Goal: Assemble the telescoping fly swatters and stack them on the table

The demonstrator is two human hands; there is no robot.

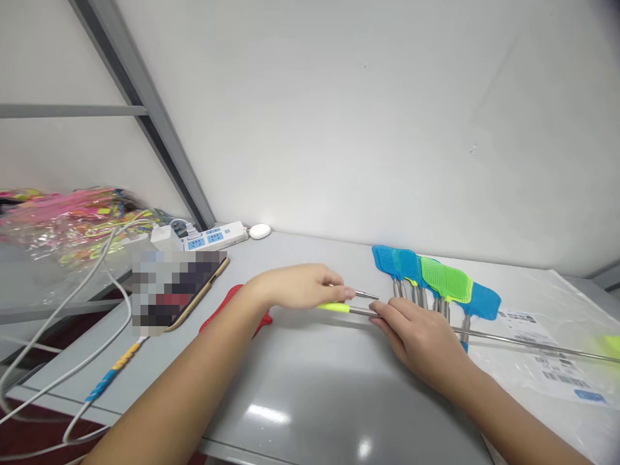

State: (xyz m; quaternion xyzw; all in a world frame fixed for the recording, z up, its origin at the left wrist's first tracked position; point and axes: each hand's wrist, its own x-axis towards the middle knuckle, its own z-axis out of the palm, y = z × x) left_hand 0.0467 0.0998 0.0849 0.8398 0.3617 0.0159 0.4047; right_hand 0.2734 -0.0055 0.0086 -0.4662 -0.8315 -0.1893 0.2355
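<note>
A long telescopic fly swatter stretches across the table, its yellow-green grip (334, 307) at the left and its thin metal rod (533, 345) reaching past the right edge of the view. My left hand (303, 286) is closed at the grip end, and a short metal rod tip (366, 294) pokes out from its fingers. What that tip belongs to is hidden. My right hand (419, 332) pinches the swatter's rod just beyond the grip. Under my left forearm lies a red fly swatter head (227, 300), partly covered.
Several blue swatters (409, 266) and a green swatter (446, 279) lie at the back right, beside a clear plastic bag (571, 323) with labels. To the left are a phone (194, 284), a power strip (216, 236), white cables (128, 310) and bagged colourful items (82, 223).
</note>
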